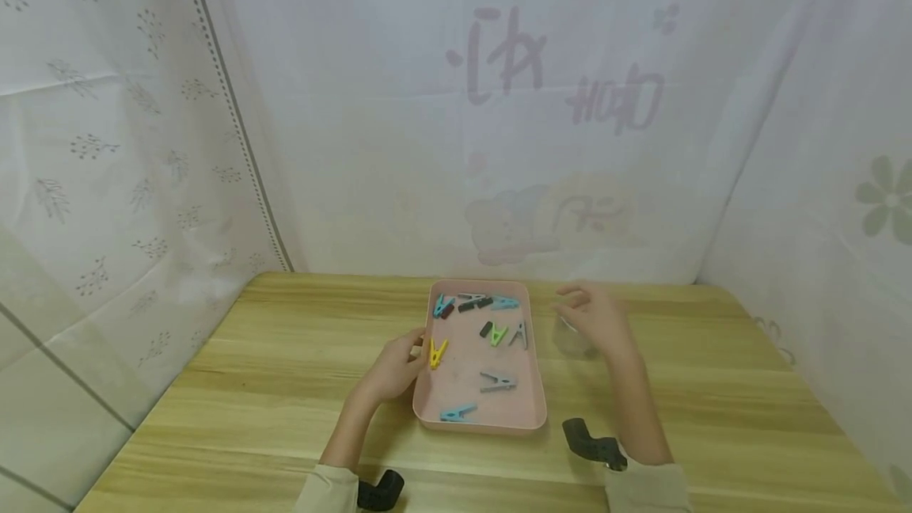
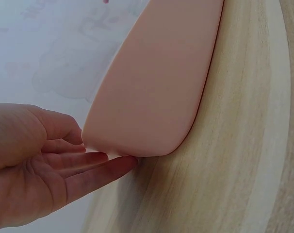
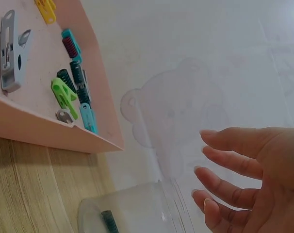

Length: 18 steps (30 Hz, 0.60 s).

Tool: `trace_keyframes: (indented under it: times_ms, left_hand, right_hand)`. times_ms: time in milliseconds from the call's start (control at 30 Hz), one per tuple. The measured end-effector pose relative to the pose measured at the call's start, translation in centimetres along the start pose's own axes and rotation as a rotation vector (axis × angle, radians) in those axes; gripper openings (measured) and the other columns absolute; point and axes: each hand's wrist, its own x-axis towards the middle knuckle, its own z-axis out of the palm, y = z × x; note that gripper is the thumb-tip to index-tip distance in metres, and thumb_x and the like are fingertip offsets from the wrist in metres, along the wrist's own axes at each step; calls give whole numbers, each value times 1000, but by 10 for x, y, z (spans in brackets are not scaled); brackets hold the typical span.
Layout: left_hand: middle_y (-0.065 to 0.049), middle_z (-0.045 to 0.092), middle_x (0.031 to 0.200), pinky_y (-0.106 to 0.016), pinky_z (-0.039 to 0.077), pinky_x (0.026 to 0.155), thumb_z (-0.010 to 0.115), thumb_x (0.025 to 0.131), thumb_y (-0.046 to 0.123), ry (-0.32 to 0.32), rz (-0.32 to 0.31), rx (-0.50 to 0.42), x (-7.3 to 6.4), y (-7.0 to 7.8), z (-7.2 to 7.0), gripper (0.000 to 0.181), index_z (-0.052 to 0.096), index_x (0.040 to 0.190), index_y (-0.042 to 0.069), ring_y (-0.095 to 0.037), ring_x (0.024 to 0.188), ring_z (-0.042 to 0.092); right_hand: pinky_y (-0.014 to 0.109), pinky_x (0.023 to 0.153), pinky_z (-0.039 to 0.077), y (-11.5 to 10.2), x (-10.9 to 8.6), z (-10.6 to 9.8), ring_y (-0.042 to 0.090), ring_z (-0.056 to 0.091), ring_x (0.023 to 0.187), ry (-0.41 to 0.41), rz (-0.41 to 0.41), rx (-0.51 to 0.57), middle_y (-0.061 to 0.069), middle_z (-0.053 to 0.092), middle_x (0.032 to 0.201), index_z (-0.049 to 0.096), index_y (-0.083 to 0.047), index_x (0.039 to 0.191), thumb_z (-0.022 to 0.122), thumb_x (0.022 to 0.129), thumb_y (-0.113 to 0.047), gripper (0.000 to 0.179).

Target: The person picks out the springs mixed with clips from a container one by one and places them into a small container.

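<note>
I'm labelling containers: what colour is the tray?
The tray is pale pink; it shows best in the head view.

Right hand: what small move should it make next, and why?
Probably swing the right hand over the pink tray toward the dark ribbed piece by the green clip: that hand is empty, and a similar piece lies in the clear jar.

A wood-grained table [image 1: 249, 386] bears a jar [image 1: 572, 343] and pink tray [image 1: 457, 382].
</note>
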Motion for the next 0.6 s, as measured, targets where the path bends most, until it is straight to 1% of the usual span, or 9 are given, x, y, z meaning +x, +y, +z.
trace_keyframes:
  times_ms: [133, 333, 500, 600]
  left_hand:
    - [-30, 56, 133, -49, 58, 88, 47, 105, 7, 4, 1, 6, -1, 0, 0, 43, 43, 145, -8, -46, 111, 64]
    - [-29, 57, 129, -49, 58, 88, 45, 107, 10, 2, 15, 14, -1, 0, 0, 41, 45, 145, -5, -44, 111, 63]
    - [-29, 57, 131, -48, 58, 87, 47, 106, 8, 8, 10, 14, 1, 0, 1, 41, 45, 145, -5, -43, 110, 64]
    - [-29, 57, 131, -48, 58, 86, 47, 105, 7, 13, 4, 13, 2, 0, 1, 41, 45, 145, -5, -43, 110, 65]
  right_hand:
    - [55, 85, 56, -3, 3, 3, 41, 67, 101, 1, -15, -14, 26, 69, 112, 64, 1, 124, 67, 97, -24, 37]
    - [57, 86, 54, -8, 9, 7, 41, 66, 101, -15, -23, -4, 26, 68, 112, 64, 1, 123, 65, 97, -23, 35]
    - [52, 83, 55, -15, 16, 10, 37, 68, 98, -29, -19, -70, 22, 71, 110, 66, -2, 122, 65, 97, -26, 34]
    - [48, 79, 57, -19, 20, 12, 35, 68, 97, -53, 2, -76, 20, 71, 112, 67, -4, 122, 66, 97, -28, 35]
